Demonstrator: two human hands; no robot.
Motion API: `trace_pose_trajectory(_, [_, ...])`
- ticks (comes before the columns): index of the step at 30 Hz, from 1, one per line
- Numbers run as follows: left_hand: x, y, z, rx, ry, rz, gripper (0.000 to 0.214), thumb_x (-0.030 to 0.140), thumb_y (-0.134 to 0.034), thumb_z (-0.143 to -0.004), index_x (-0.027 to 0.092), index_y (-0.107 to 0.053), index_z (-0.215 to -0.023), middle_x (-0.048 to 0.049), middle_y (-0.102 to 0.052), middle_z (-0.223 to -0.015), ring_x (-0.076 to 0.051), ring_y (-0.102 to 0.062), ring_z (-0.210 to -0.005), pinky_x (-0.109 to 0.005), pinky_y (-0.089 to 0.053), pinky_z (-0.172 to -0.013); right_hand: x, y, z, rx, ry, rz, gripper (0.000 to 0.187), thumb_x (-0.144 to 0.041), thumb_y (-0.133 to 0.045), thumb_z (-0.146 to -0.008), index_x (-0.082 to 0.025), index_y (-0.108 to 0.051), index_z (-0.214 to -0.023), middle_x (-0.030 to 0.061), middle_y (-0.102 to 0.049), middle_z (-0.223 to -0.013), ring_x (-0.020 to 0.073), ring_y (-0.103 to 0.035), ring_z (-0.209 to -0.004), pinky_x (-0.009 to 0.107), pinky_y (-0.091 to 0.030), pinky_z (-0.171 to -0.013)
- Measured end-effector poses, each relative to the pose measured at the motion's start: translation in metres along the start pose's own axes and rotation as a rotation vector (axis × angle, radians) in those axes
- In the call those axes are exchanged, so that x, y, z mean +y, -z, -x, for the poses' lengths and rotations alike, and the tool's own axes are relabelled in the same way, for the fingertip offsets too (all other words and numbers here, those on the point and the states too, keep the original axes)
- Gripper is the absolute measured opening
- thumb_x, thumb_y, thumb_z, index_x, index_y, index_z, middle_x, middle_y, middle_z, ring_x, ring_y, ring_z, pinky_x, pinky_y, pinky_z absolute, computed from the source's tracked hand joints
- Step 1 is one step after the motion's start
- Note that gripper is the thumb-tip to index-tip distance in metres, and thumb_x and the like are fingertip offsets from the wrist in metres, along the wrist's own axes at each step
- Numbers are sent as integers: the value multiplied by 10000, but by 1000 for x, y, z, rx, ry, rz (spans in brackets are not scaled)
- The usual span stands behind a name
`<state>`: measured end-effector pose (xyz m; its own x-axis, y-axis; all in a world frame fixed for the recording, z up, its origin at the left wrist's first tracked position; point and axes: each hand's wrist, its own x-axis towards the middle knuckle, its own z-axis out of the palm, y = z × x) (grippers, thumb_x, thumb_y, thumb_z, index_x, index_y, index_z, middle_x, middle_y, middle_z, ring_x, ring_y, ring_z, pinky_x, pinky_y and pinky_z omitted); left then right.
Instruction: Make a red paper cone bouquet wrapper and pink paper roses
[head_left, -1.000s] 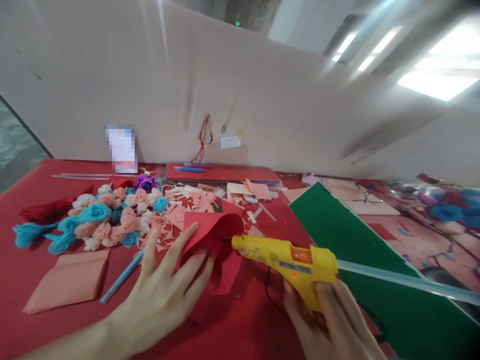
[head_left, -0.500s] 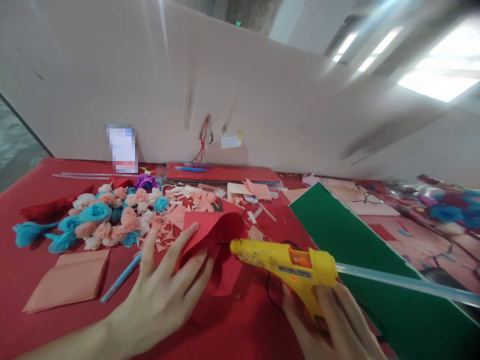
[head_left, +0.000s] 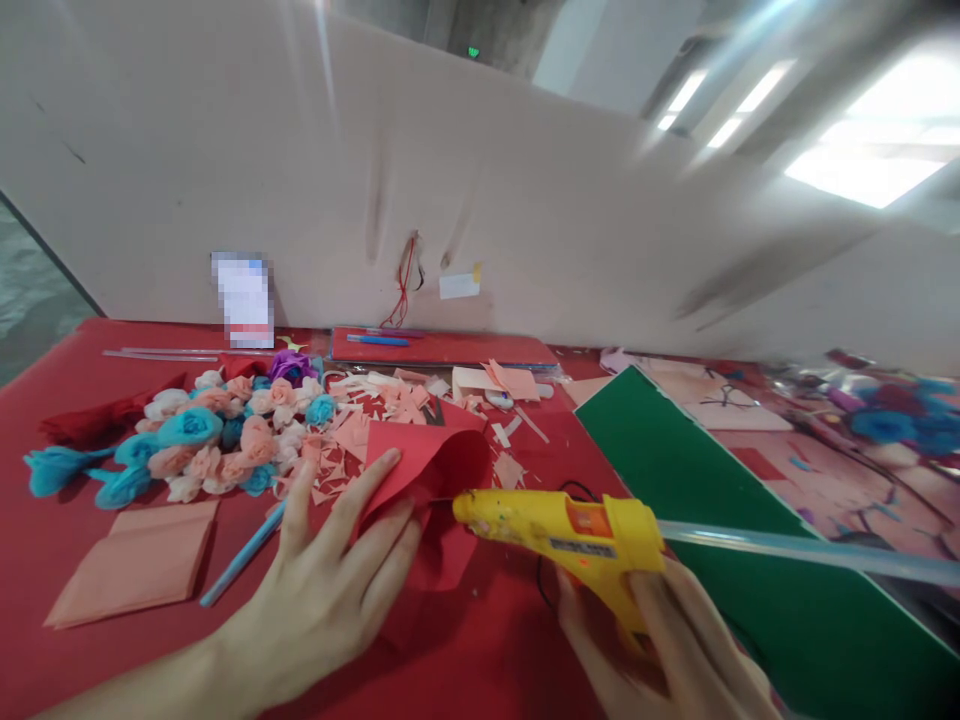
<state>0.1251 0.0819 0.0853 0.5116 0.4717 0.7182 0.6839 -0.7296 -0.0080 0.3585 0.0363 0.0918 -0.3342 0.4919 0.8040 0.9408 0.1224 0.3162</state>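
Note:
A sheet of red paper (head_left: 461, 455) stands folded and curled over in the middle. My left hand (head_left: 330, 580) grips its left side, some fingers on the outer face and others reaching into the fold; the thumb's contact is hard to make out. From the right, my right hand (head_left: 667, 640) is wrapped round the handle of a yellow hot glue gun (head_left: 555, 520). A long clear glue stick (head_left: 795, 550) sticks out of its back end. The gun's nozzle points left into the paper's fold; whether it touches cannot be seen.
Blue, pink and white paper flowers (head_left: 191, 425) are heaped at the left, beside pink paper scraps (head_left: 349, 445). A stack of pink paper squares (head_left: 135, 560) and a blue pen (head_left: 244, 555) lie nearer. A green board (head_left: 675, 470) slants at right, before a white partition (head_left: 562, 230).
The glue gun in my right hand has shifted slightly left and down, its nozzle further into the fold. My left hand and the red paper stay nearly still.

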Motion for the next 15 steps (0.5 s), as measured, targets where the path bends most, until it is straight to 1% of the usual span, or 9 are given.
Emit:
trace_pose_trajectory(5, [-1, -1, -2, -8, -3, 9, 300, 71, -331, -879, 113, -627, -897, -63, -693, -888, -224, -80, -1350, -502, 46, -1095, 1, 0, 1, -8, 27, -14, 170, -235, -649, -736, -131, -579, -851, 78, -643, -816, 172, -638, -628, 261, -515, -582])
trace_pose_trajectory(7, [-1, -1, -2, -15, 4, 2, 306, 57, -329, -873, 114, -629, -898, -64, -690, -901, -224, -75, -1351, -501, 48, -1094, 1, 0, 0, -16, 12, -19, 162, -237, -642, -741, -132, -566, -837, 82, -637, -813, 175, -636, -631, 264, -515, -591])
trace_pose_trajectory(9, [-2, -1, -1, -26, 8, -7, 312, 52, -327, -868, 114, -631, -905, -66, -686, -913, -228, -72, -1352, -501, 52, -1093, 2, 1, 0, -9, -33, -21, 168, -259, -640, -741, -148, -550, -830, 72, -624, -792, 175, -628, -616, 266, -509, -574])
trace_pose_trajectory(11, [-2, -1, 0, -39, 6, -21, 322, 53, -320, -867, 113, -632, -919, -68, -681, -927, -241, -80, -1351, -509, 53, -1090, 4, 2, -1, -42, -136, -41, 207, -322, -642, -733, -162, -531, -803, 55, -592, -730, 174, -603, -574, 269, -491, -525])
trace_pose_trajectory(12, [-2, -1, 0, -45, 5, -29, 323, 54, -321, -866, 113, -632, -928, -67, -678, -936, -252, -93, -1349, -515, 49, -1089, 6, 2, -2, -80, -210, -81, 233, -363, -635, -729, -168, -521, -784, 40, -566, -689, 166, -580, -538, 265, -475, -488])
trace_pose_trajectory(15, [-2, -3, 2, -46, 8, -57, 301, 62, -353, -852, 123, -630, -950, -55, -667, -962, -295, -202, -1315, -540, 23, -1084, 18, -5, -6, -272, -485, -308, 291, -458, -599, -716, -189, -486, -710, -12, -486, -581, 118, -478, -427, 227, -389, -373])
